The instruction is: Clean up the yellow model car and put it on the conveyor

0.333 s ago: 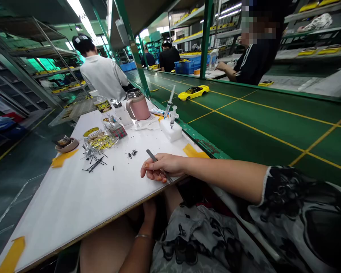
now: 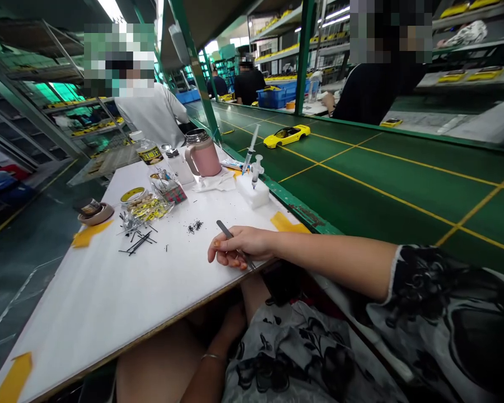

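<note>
My right hand (image 2: 235,246) rests at the table's near edge, its fingers curled around dark grey tweezers (image 2: 224,228). The tweezer tips point down toward my lap, past the edge of the white tabletop (image 2: 151,296). My left hand (image 2: 234,322) lies low between my legs, below the table edge, with a bracelet on its wrist. Shadow hides its fingers. Beyond my right hand is a small pile of tiny black pieces (image 2: 195,226). Thin black sticks (image 2: 138,244) lie farther left, beside a clear bag of yellow parts (image 2: 153,208).
Two syringes stand in a white foam block (image 2: 252,191). Behind are a pink mug (image 2: 205,155) and a yellow-labelled bottle (image 2: 150,154). A yellow toy car (image 2: 286,136) sits on the green conveyor belt (image 2: 361,184). Co-workers sit farther off, one in white (image 2: 149,112).
My left hand has shifted right and slightly down under the table edge. The right hand and tweezers stay put. The co-worker in dark clothes across the belt has turned and moved an arm.
</note>
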A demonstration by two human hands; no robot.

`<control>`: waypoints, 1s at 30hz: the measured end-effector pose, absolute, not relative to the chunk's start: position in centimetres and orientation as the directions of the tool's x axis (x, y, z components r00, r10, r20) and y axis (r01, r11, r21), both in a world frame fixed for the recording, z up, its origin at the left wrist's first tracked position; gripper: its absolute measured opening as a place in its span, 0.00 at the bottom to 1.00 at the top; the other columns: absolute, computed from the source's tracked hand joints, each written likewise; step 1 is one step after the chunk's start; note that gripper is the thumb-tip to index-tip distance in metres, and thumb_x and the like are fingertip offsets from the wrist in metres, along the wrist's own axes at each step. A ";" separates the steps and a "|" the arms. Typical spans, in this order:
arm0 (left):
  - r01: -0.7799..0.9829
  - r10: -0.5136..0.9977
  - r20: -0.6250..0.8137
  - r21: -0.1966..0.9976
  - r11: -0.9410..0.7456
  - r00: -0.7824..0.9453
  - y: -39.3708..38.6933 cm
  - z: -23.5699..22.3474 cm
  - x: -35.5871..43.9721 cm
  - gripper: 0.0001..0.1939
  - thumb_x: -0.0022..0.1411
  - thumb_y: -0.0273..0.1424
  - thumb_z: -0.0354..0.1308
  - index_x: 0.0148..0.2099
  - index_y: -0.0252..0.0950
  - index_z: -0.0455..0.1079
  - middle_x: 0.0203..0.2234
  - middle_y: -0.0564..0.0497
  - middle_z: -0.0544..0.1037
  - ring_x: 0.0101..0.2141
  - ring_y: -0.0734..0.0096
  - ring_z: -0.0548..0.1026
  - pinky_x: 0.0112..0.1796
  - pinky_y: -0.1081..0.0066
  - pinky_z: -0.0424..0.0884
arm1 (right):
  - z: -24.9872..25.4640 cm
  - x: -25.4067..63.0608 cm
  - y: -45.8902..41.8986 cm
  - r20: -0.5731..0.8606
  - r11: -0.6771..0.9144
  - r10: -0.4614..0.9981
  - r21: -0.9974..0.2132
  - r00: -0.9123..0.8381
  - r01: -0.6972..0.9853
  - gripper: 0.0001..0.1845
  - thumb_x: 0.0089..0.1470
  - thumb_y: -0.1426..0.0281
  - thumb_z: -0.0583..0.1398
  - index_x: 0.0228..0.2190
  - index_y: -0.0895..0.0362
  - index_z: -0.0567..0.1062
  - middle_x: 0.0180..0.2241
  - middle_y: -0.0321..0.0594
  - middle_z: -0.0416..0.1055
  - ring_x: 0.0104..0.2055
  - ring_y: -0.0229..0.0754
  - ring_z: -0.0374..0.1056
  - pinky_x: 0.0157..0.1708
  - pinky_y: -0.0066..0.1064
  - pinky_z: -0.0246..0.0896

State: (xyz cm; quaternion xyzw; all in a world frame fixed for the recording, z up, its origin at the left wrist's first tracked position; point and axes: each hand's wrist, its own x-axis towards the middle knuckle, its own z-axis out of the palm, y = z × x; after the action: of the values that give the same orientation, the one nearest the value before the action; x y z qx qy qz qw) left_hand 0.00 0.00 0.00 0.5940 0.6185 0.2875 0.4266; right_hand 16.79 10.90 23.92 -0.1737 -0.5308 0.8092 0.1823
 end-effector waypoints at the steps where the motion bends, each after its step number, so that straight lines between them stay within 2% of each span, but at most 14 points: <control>1: 0.508 0.979 -0.187 0.853 0.122 0.079 0.1 -0.3 -0.2 0.15 0.66 0.41 0.61 0.41 0.33 0.74 0.32 0.51 0.79 0.32 0.69 0.78 0.38 0.64 0.77 | 23.9 16.8 10.9 -0.087 -0.371 0.479 -0.922 -0.873 -0.111 0.12 0.66 0.74 0.53 0.36 0.65 0.76 0.24 0.36 0.68 0.18 0.31 0.61 0.14 0.20 0.57; 3: 0.543 0.987 -0.147 0.835 0.092 0.058 0.4 -0.2 -0.9 0.14 0.65 0.41 0.61 0.38 0.34 0.75 0.31 0.49 0.80 0.34 0.63 0.79 0.42 0.57 0.77 | 23.9 16.8 10.9 -0.086 -0.372 0.479 -0.922 -0.874 -0.113 0.12 0.66 0.73 0.53 0.36 0.64 0.76 0.24 0.36 0.68 0.18 0.31 0.61 0.14 0.20 0.57; 5: 0.571 0.999 -0.050 0.820 0.037 0.008 0.8 0.8 -1.5 0.16 0.67 0.42 0.55 0.41 0.35 0.76 0.36 0.42 0.81 0.44 0.50 0.80 0.51 0.46 0.72 | 23.8 16.8 10.9 -0.085 -0.371 0.475 -0.922 -0.876 -0.112 0.12 0.66 0.73 0.53 0.36 0.64 0.76 0.24 0.36 0.68 0.18 0.31 0.61 0.14 0.20 0.57; 7: 0.589 0.997 0.080 0.806 -0.059 -0.009 1.2 2.3 -1.3 0.21 0.68 0.42 0.48 0.51 0.35 0.75 0.47 0.36 0.79 0.58 0.42 0.71 0.60 0.40 0.61 | 23.8 16.8 10.9 -0.086 -0.370 0.469 -0.923 -0.879 -0.108 0.12 0.66 0.74 0.53 0.36 0.65 0.76 0.24 0.36 0.68 0.18 0.31 0.62 0.14 0.19 0.57; 9: 0.591 0.980 0.189 0.786 -0.184 0.055 1.4 3.9 -0.2 0.26 0.68 0.43 0.46 0.59 0.35 0.71 0.55 0.36 0.75 0.66 0.44 0.61 0.66 0.44 0.53 | 23.8 16.7 10.9 -0.090 -0.371 0.470 -0.923 -0.878 -0.104 0.12 0.66 0.74 0.53 0.36 0.65 0.76 0.24 0.36 0.69 0.18 0.31 0.62 0.14 0.19 0.58; 13: 0.552 0.914 0.274 0.731 -0.401 0.300 2.1 6.2 3.2 0.25 0.64 0.46 0.52 0.56 0.37 0.75 0.56 0.39 0.76 0.60 0.44 0.69 0.64 0.46 0.59 | 23.9 16.7 10.9 -0.105 -0.372 0.483 -0.924 -0.869 -0.094 0.12 0.67 0.73 0.53 0.36 0.65 0.76 0.24 0.35 0.69 0.18 0.31 0.61 0.14 0.20 0.58; 16: 0.548 0.873 0.280 0.691 -0.471 0.398 2.8 7.0 4.9 0.27 0.64 0.46 0.53 0.58 0.35 0.73 0.57 0.37 0.75 0.60 0.40 0.69 0.62 0.42 0.61 | 24.0 16.7 10.8 -0.111 -0.371 0.484 -0.924 -0.868 -0.089 0.12 0.67 0.72 0.54 0.36 0.65 0.75 0.24 0.35 0.69 0.18 0.31 0.61 0.14 0.20 0.58; 22: 0.581 0.839 0.254 0.624 -0.523 0.482 3.6 7.4 5.8 0.29 0.65 0.42 0.56 0.64 0.35 0.67 0.61 0.37 0.71 0.63 0.39 0.65 0.63 0.40 0.57 | 23.9 16.7 11.0 -0.112 -0.377 0.471 -0.922 -0.875 -0.085 0.12 0.67 0.74 0.53 0.36 0.65 0.75 0.24 0.35 0.69 0.18 0.31 0.61 0.15 0.20 0.59; 30: 0.606 0.844 0.250 0.602 -0.520 0.475 3.6 7.4 6.1 0.28 0.66 0.42 0.55 0.64 0.36 0.68 0.59 0.39 0.73 0.64 0.39 0.63 0.64 0.42 0.58 | 23.8 16.7 11.0 -0.097 -0.377 0.459 -0.921 -0.883 -0.095 0.13 0.66 0.75 0.52 0.37 0.65 0.76 0.25 0.35 0.68 0.18 0.30 0.61 0.14 0.19 0.59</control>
State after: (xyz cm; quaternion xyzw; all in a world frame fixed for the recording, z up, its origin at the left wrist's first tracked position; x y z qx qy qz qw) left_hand 6.11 3.64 7.39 0.8295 0.4371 0.2678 0.2217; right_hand 16.73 11.01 23.77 -0.1713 -0.5313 0.8119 0.1708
